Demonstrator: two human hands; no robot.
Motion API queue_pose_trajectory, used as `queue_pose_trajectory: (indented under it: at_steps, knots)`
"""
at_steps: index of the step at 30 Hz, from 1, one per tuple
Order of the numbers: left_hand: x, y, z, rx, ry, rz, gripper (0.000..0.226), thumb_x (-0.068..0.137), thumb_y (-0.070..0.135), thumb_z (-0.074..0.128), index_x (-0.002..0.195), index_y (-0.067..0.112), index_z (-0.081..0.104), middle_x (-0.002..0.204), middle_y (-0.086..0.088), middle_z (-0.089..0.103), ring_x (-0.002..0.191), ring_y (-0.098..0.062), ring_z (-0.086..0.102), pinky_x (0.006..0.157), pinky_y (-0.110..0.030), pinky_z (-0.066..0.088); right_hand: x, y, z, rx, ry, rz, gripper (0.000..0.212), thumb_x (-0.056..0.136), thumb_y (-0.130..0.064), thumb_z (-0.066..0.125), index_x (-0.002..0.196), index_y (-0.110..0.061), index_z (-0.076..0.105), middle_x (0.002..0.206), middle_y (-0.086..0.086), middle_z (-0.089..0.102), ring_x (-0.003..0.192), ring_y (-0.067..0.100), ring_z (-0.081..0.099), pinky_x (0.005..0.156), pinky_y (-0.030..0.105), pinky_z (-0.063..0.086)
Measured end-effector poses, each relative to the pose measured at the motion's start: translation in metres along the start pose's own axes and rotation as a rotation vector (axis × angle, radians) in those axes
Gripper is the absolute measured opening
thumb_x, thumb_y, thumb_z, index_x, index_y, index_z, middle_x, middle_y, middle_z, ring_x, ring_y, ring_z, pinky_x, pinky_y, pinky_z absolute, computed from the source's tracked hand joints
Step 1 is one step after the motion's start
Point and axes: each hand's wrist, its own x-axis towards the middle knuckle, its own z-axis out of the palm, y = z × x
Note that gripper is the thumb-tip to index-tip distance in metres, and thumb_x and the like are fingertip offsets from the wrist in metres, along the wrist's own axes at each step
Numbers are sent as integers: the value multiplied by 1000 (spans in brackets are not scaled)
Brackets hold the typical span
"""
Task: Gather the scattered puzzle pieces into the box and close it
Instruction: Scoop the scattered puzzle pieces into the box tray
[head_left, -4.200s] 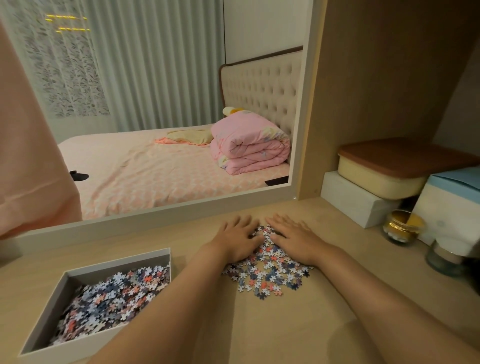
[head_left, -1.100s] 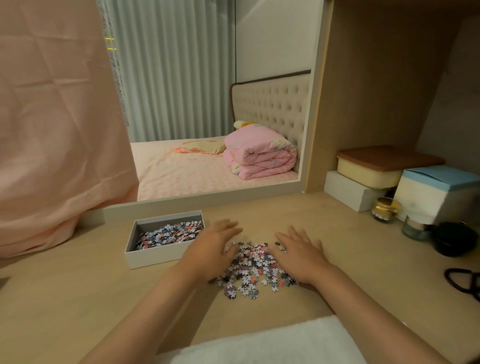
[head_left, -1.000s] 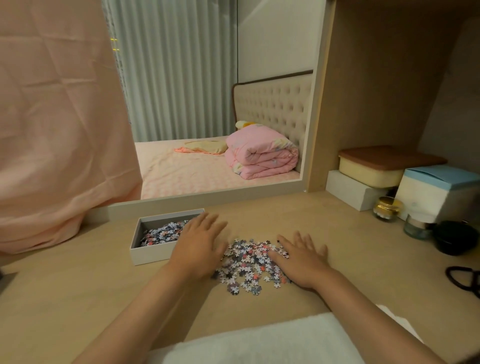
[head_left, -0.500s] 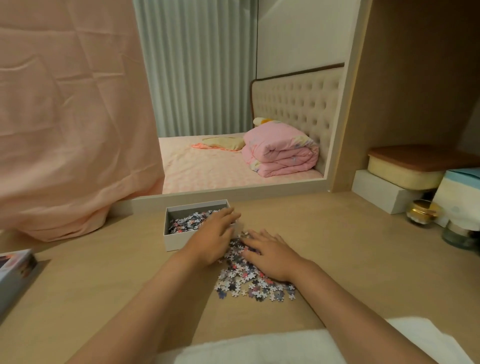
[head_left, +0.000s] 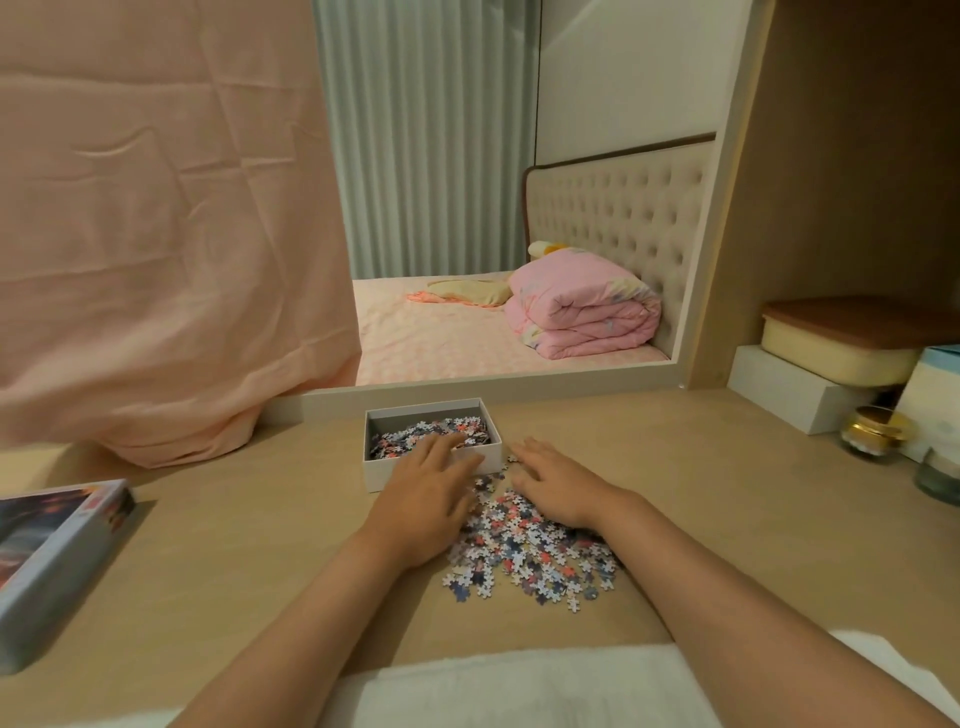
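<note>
Pale wood worktop (head_left: 727, 519) fills the head view, which is the only view I have to report from. Behind its far edge stands a framed panel showing a bed (head_left: 441, 338) with a folded pink quilt (head_left: 582, 317). I cannot tell whether that panel is a mirror or an opening. A pink cloth (head_left: 156, 234) hangs over the far left corner.

The box (head_left: 384, 475) is white and has no lid on it. It sits near the middle of the far edge and already holds a layer of pieces (head_left: 410, 434). The loose puzzle pieces (head_left: 524, 551) lie in a heap on the worktop. The heap runs from the near right corner of the box toward the near edge.

The left hand (head_left: 426, 499) lies flat with its fingers straight. Its palm is at the left side of the heap and its fingertips reach over the near wall of the box. It clamps nothing. The right hand (head_left: 556, 488) also lies flat, fingers spread, resting on the far right part of the heap, just beside the box. It grips nothing either.

A printed lid (head_left: 52, 551) lies at the left edge, well apart from the box. At the right edge I note a cream container (head_left: 831, 348) on a white block (head_left: 779, 389), a gold-capped jar (head_left: 875, 431) and a glass jar (head_left: 940, 475). A white towel (head_left: 519, 686) lies along the near edge.
</note>
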Motion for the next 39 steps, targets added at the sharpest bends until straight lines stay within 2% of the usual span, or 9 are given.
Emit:
queue_pose_trajectory:
  at_steps: [5, 10, 13, 16, 19, 21, 30, 35, 39]
  knots:
    - [-3, -16, -3, -27, -167, -114, 57, 102, 52, 25, 155, 36, 13, 164, 7, 3, 150, -19, -5, 122, -39, 4, 2, -10, 1, -68, -43, -57, 51, 105, -39, 33, 155, -29, 29, 164, 3, 19, 151, 21, 15, 121, 38, 14]
    - [3, -20, -8, -95, -178, -130, 55, 103, 47, 30, 154, 32, 20, 164, 6, 6, 150, -15, -3, 122, -36, 5, -19, -12, 5, -19, -15, -127, 42, 104, -32, 39, 145, -31, 48, 156, -6, 38, 144, 15, 33, 118, 31, 23]
    - [2, -7, -12, -134, -37, -69, 51, 100, 42, 40, 149, 27, 37, 161, 4, 20, 148, -16, 10, 121, -39, 15, -36, -10, 2, 160, 66, -127, 39, 104, -32, 41, 142, -33, 52, 152, -9, 43, 142, 12, 36, 118, 31, 25]
    - [-5, 13, -15, -210, -21, 6, 57, 93, 53, 46, 145, 30, 41, 155, 6, 29, 142, -14, 22, 117, -42, 26, -52, 3, 0, 59, 186, 11, 46, 103, -49, 33, 147, -40, 40, 161, -7, 25, 150, 17, 19, 122, 44, 12]
    - [-9, 25, -4, -157, -366, -5, 92, 82, 79, 40, 155, 33, 8, 164, 8, -2, 150, -15, -4, 122, -44, 8, -68, 10, 11, -107, 39, 206, 68, 93, -73, 21, 154, -46, 10, 165, -4, -6, 152, 22, -10, 118, 53, -6]
    - [-8, 25, 3, -104, -470, -4, 101, 80, 84, 35, 156, 28, -1, 163, 5, -10, 149, -14, -11, 122, -42, 1, -71, 5, 21, -129, 0, 201, 73, 90, -78, 16, 154, -46, 3, 165, -3, -12, 151, 21, -15, 118, 53, -9]
    - [-26, -12, -12, -418, -139, -79, 58, 91, 49, 56, 144, 28, 43, 140, 5, 50, 131, -12, 38, 107, -29, 31, -30, -46, 45, -69, 67, -90, 58, 100, -58, 31, 154, -35, 27, 165, -2, 13, 152, 18, 6, 123, 42, 6]
    - [-23, -38, -25, -370, 258, -157, 40, 91, 34, 53, 130, 27, 58, 128, 8, 56, 122, -10, 43, 106, -38, 37, -19, -61, 42, 106, 188, -137, 39, 99, -48, 42, 131, -32, 58, 135, -9, 53, 124, 10, 46, 109, 39, 38]
    - [-17, -42, -17, -206, 68, -196, 53, 98, 44, 43, 148, 32, 37, 157, 9, 28, 147, -14, 13, 121, -40, 10, -13, -61, 41, 29, 196, -134, 43, 100, -47, 40, 134, -29, 59, 137, -9, 55, 127, 13, 47, 108, 37, 38]
